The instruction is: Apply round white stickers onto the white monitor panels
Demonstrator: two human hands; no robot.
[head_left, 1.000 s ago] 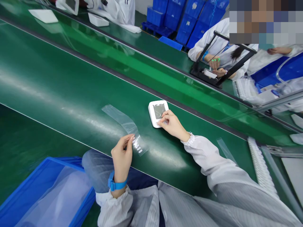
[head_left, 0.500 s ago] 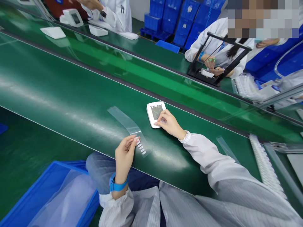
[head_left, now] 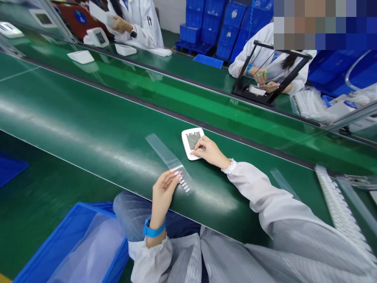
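Note:
A white device with a grey screen lies face up on the green work surface. My right hand is over its lower right part, thumb and forefinger pinched together at the face below the screen. Whatever those fingertips hold is too small to make out. Nearer my body, my left hand pinches a long clear plastic strip by its edge. Several small white oval stickers sit in a row near the strip's lower end. My left fingertips cover part of that row.
Another clear strip and a long stack of white parts lie to the right. A blue bin with plastic film stands below left. Beyond the clear divider, co-workers sit near a black frame and white devices.
My left hand and the clear strip have shifted slightly right, closer to the device. My right hand stays pinched at the device's face. Across the divider, a co-worker now holds up a white part.

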